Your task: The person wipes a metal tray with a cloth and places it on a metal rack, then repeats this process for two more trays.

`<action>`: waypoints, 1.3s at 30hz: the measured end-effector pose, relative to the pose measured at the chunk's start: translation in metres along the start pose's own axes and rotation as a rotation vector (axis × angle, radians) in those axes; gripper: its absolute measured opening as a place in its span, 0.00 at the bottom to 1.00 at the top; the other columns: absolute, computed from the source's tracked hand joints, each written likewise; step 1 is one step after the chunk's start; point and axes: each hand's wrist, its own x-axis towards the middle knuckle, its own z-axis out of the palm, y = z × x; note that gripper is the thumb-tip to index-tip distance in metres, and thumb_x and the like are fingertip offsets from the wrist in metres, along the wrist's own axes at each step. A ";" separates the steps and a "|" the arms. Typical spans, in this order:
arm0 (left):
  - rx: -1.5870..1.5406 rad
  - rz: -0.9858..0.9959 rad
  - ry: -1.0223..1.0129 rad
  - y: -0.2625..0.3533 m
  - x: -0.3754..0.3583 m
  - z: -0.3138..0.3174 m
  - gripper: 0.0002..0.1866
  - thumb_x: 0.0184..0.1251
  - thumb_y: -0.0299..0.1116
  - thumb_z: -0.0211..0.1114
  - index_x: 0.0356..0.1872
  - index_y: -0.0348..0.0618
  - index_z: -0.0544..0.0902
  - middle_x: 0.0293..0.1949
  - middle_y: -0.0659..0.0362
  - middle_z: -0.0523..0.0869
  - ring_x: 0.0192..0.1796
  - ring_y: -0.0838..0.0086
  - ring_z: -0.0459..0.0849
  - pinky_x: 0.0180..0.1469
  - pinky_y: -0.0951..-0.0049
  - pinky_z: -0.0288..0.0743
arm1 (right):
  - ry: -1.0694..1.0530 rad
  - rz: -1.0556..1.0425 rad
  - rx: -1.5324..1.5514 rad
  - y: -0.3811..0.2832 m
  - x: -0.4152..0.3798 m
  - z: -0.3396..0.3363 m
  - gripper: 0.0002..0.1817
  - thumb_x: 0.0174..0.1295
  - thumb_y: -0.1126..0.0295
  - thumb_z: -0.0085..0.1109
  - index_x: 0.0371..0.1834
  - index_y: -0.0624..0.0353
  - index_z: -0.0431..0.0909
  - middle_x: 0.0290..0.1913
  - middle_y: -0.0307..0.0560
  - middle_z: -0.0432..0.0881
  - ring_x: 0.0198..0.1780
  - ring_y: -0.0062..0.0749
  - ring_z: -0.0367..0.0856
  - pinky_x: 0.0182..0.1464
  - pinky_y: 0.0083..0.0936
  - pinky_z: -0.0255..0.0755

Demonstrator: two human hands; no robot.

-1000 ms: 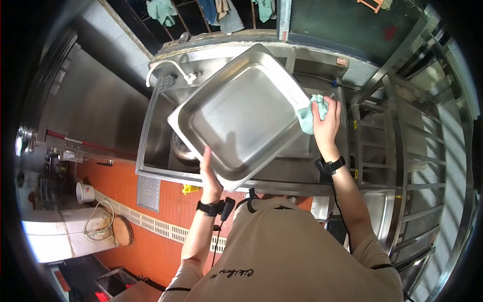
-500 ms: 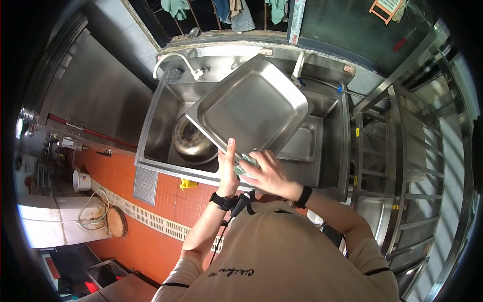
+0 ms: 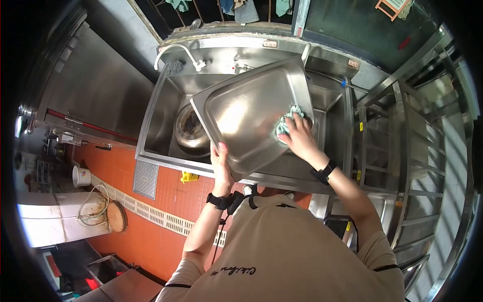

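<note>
A large rectangular metal tray is held tilted over the steel double sink. My left hand grips its lower left edge, thumb on the inner side. In my right hand is a green and white cloth, pressed against the tray's right side. A round metal pot or lid lies in the left basin, partly behind the tray. The tray covers much of the right basin.
A white curved faucet stands behind the left basin. Metal racks rise on the right. A yellow object is below the sink's front edge. A white bucket stands on the orange floor at left.
My right hand has moved with the cloth from the tray's lower corner, near my left hand, to its right side. The tray has turned and tilted differently in my left hand.
</note>
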 end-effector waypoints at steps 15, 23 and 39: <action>0.013 -0.108 -0.165 -0.034 0.002 0.000 0.34 0.74 0.56 0.48 0.68 0.38 0.63 0.62 0.52 0.72 0.65 0.68 0.68 0.66 0.66 0.62 | 0.134 0.037 0.878 -0.136 0.020 0.003 0.21 0.62 0.76 0.52 0.59 0.64 0.65 0.46 0.66 0.77 0.42 0.60 0.80 0.42 0.42 0.76; 0.082 -0.012 -0.004 -0.016 0.016 -0.009 0.27 0.72 0.53 0.56 0.58 0.39 0.71 0.51 0.60 0.77 0.52 0.76 0.73 0.59 0.71 0.65 | -0.053 -0.391 0.300 -0.058 -0.035 0.011 0.19 0.59 0.64 0.60 0.54 0.47 0.77 0.50 0.46 0.77 0.56 0.44 0.70 0.54 0.40 0.67; -0.009 -0.254 -0.260 -0.047 0.012 -0.020 0.30 0.75 0.55 0.48 0.64 0.38 0.68 0.57 0.60 0.75 0.60 0.77 0.70 0.64 0.73 0.61 | -0.203 -0.072 0.785 -0.111 -0.007 0.045 0.19 0.50 0.76 0.63 0.43 0.61 0.65 0.39 0.55 0.76 0.44 0.52 0.76 0.45 0.41 0.71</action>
